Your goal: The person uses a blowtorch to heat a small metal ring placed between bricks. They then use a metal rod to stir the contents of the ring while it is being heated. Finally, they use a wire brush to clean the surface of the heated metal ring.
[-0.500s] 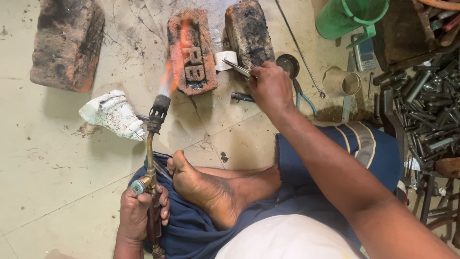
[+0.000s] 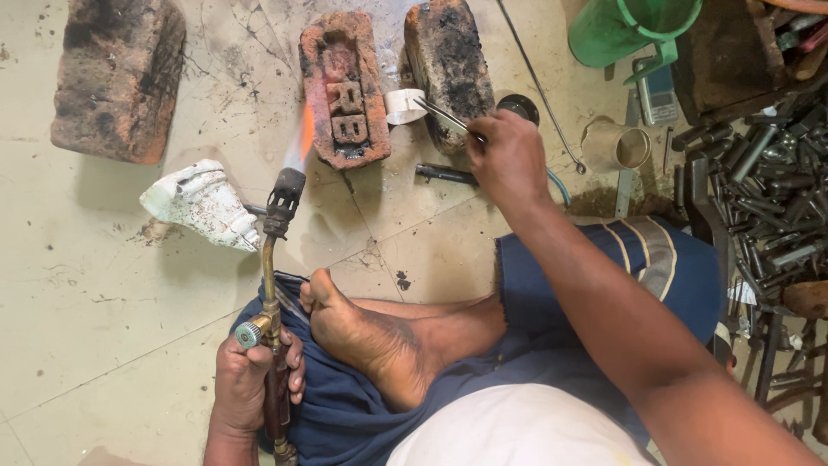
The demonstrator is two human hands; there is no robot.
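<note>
My left hand (image 2: 250, 380) grips a brass gas torch (image 2: 274, 259) whose dark nozzle points up the floor; an orange flame (image 2: 304, 136) burns at its tip beside a scorched red brick (image 2: 345, 86). My right hand (image 2: 509, 155) holds metal tweezers (image 2: 444, 116) that reach to a small white ring (image 2: 404, 105) lying between that brick and a second blackened brick (image 2: 450, 65). I sit cross-legged on the tiled floor with a bare foot (image 2: 362, 332) between my hands.
A third brick (image 2: 116, 78) lies far left and a white plaster lump (image 2: 203, 203) beside the torch head. A green plastic jug (image 2: 634, 30), a metal cup (image 2: 614, 147), a dark tool (image 2: 444, 174) and several metal rods and punches (image 2: 763, 190) crowd the right side.
The torch flame has shifted slightly left, away from the lettered brick. My right hand has stayed at the white ring with the tweezers.
</note>
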